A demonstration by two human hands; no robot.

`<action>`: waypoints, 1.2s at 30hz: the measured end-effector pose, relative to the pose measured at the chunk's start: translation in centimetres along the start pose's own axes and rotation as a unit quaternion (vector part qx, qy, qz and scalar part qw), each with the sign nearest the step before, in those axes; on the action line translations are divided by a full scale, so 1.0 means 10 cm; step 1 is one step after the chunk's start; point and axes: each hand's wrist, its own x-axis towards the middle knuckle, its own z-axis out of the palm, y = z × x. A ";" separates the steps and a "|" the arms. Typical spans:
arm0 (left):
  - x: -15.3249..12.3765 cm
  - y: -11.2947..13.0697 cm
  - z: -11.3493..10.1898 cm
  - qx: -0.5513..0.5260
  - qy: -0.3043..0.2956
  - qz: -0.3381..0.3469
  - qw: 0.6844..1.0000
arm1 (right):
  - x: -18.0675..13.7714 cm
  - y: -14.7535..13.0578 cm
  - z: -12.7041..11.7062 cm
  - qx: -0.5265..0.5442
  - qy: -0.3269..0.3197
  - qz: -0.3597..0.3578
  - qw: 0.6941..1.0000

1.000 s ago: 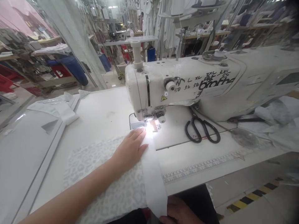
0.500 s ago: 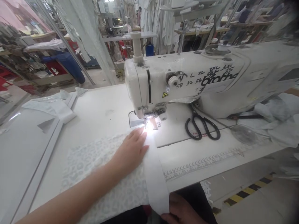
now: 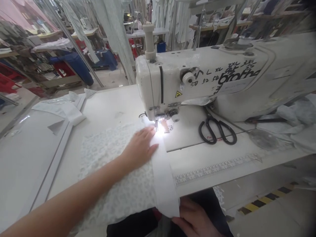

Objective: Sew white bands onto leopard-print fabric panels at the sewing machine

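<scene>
My left hand (image 3: 139, 147) lies flat with fingers stretched out on a pale patterned fabric (image 3: 108, 171), its fingertips just left of the lit needle (image 3: 158, 126) of a white sewing machine (image 3: 197, 82). A plain white strip (image 3: 164, 177) runs along the fabric's right edge from the needle down over the table's front edge. My right hand (image 3: 195, 220) is below the table edge at the strip's lower end, fingers curled at the strip.
Black scissors (image 3: 217, 130) lie on the machine bed right of the needle. A ruler strip (image 3: 217, 169) runs along the table's front. White fabric pieces (image 3: 66, 108) lie at the far left, crumpled cloth (image 3: 293, 115) at the right. Workshop racks stand behind.
The fabric has moved forward toward and past the needle, with my left hand riding on it. My right hand has come further into view under the strip.
</scene>
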 end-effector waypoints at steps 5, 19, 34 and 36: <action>0.05 -0.07 -0.07 -0.001 -0.002 -0.003 1.000 | 0.00 -0.10 0.02 0.066 0.037 0.042 0.996; -0.74 -0.39 -0.12 0.100 0.046 -0.165 0.980 | -0.16 -0.22 0.02 0.028 0.132 0.064 0.989; -0.62 -0.46 -0.17 0.107 0.015 -0.154 0.982 | -0.17 -0.24 0.00 -0.046 0.139 0.038 0.988; -0.61 -0.52 -0.18 0.105 0.014 -0.146 0.984 | -0.17 -0.23 -0.05 -0.062 0.088 -0.018 0.994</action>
